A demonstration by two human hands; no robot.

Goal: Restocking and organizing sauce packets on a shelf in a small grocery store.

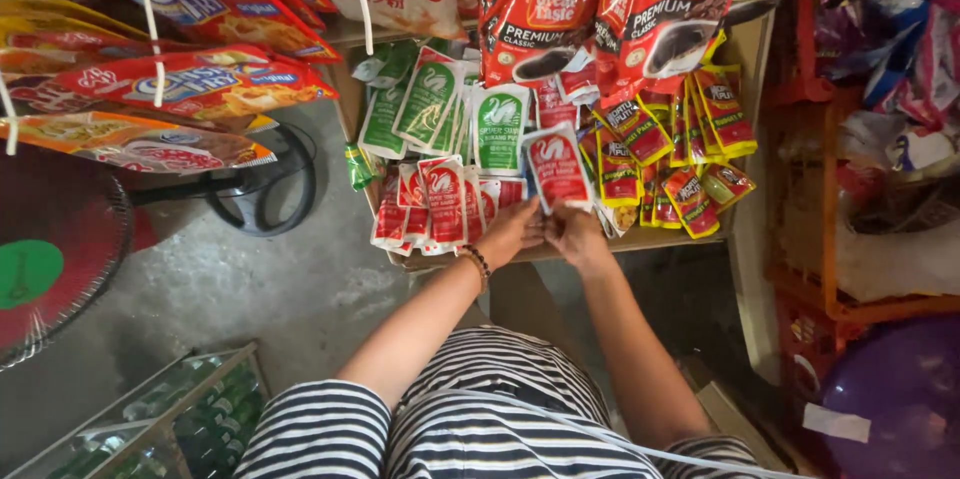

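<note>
My left hand [509,232] and my right hand [574,232] meet at the bottom edge of a red and white sachet [556,168], which both pinch. The sachet belongs to a hanging strip of red sachets [441,201] spread to its left. Green and white sachets [500,126] hang just above. A beaded bracelet [478,262] circles my left wrist. I wear a black and white striped shirt [470,419].
Big red pouches [620,9] hang overhead, small red and yellow sachets [680,154] to the right. Snack packs [170,79] hang at left above a fan's black base [262,189] and red guard [50,249]. A glass case of green bottles [170,419] stands bottom left, orange crates [850,229] right.
</note>
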